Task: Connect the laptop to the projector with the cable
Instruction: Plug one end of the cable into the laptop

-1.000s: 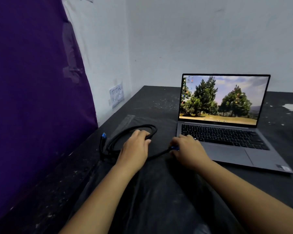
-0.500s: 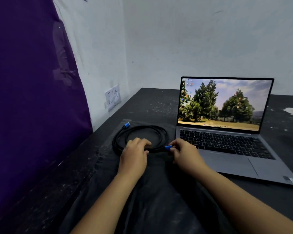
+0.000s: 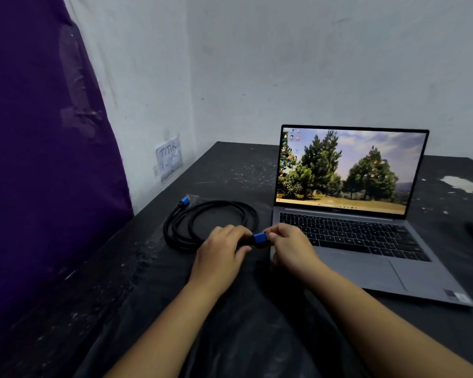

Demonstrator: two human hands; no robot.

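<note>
Left grip: my left hand [image 3: 221,256] lies palm down over the near side of the coil, fingers curled around the black cable just behind the near plug; I hold it there.
Right grip: my right hand [image 3: 289,248] pinches the blue plug [image 3: 259,238] at its right end between thumb and fingertips, closed on it.
Plug: it sits level between my two hands, just beside the laptop's left front corner; whether it touches the laptop's edge I cannot tell, my right hand hides that spot.
Cable [image 3: 210,207]: black, coiled in loose loops flat on the bench, left of the laptop; the loops run from under my left hand round to the far side.
Far plug [image 3: 184,200]: blue too, at the back left of the coil, pointing toward the wall, lying free on a bit of clear wrapping.
Laptop [image 3: 349,241]: grey, lid open and upright, screen lit with a picture of trees; it stands on the bench to my right.
Bench [image 3: 229,170]: dark and flecked with pale specks, with black plastic sheet crumpled under my forearms.
Wall side: a purple cloth [image 3: 39,159] hangs at the left; a small handwritten paper label [image 3: 169,156] is stuck low on the wall.
</note>
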